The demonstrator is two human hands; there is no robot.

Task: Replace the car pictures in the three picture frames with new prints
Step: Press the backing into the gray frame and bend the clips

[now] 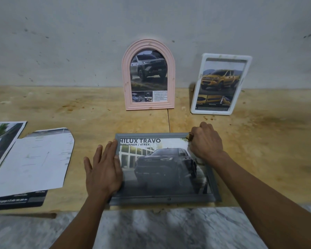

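three picture frames are showing on the worn wooden tabletop [79, 108]. the grey rectangular frame [216, 184] is lying flat at the near edge, holding a print of a dark pickup truck [162, 166] with the words "hilux travo" across its top. the left hand [104, 169] is resting flat on the frame's left border, fingers straight and together, thumb spread out over the wood. the right hand [206, 142] is curling over the frame's upper right corner, its fingers closing around a bunched white cloth [196, 157] that is poking out beneath the palm and lying on the print's right side. a small brown bit is showing at the thumb, but i cannot tell what it is.

the pink arched frame [148, 105] is standing upright further back, leaning against the grey stained wall [79, 42], and is holding a picture of a grey pickup. the white rounded rectangular frame [212, 112] is standing to its right, tilting to the right against the same wall, with a yellow pickup picture inside.

loose paper sheets are lying well to the left of the grey frame: a white sheet with a clipped corner [32, 162] is overlapping a dark-edged printed sheet [16, 202], and another print [2, 141] is running off the left edge. marbled grey floor [151, 230] is showing below the table edge.
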